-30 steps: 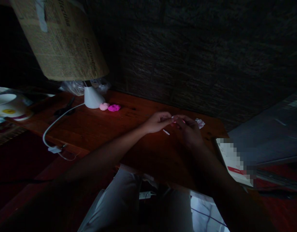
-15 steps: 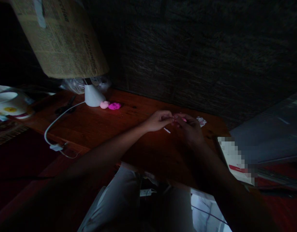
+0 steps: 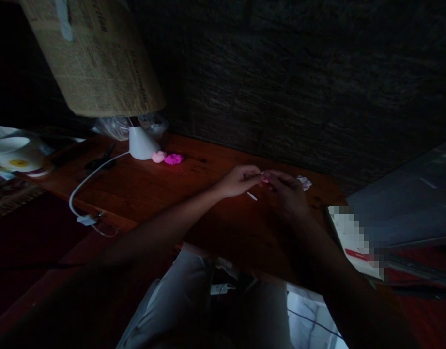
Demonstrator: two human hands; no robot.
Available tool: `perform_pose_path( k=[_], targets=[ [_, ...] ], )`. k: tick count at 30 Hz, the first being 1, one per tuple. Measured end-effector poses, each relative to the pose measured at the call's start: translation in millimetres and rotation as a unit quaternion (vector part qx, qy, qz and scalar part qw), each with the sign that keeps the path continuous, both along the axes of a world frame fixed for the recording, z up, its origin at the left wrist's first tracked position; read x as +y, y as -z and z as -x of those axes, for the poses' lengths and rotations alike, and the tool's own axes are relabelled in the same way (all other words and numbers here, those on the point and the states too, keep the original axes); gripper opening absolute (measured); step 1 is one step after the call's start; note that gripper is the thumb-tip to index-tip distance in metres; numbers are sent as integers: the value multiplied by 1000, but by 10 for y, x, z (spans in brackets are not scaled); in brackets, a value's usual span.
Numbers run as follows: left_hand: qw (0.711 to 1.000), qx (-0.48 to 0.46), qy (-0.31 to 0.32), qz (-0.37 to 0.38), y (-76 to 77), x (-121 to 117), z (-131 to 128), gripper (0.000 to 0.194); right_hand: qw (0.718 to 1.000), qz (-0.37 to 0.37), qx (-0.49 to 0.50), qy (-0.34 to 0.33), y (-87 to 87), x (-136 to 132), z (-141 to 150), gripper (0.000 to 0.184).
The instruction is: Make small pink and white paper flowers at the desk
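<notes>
Left hand (image 3: 240, 182), right hand (image 3: 288, 194): fingertips pinching small pink lump (image 3: 265, 181); slim white stick (image 3: 252, 196) on grained wooden tabletop (image 3: 226, 228).

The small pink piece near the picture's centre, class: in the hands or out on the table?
In: the small pink piece is pinched where the left hand and right hand meet.

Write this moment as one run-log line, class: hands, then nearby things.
left hand: touching pink piece | right hand: pinching it | table: white stick, pale scrap, pink lump, magenta lump, lamp
</notes>
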State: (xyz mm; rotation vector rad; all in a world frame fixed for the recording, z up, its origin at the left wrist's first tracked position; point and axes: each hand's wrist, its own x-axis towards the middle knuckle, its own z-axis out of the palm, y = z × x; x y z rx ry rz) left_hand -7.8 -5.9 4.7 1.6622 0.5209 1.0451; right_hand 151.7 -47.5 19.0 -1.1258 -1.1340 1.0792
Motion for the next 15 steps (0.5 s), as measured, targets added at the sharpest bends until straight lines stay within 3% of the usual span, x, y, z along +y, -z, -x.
perform_pose_path(
  k=[7,15],
  targets=[
    [999,14,-30,-30,9,7,-11,47,999,6,6,-35,46,8,-1,31],
    [995,53,-58,-68,-19,-11,36,39,999,20,11,-23,24,-6,-6,29]
  ],
)
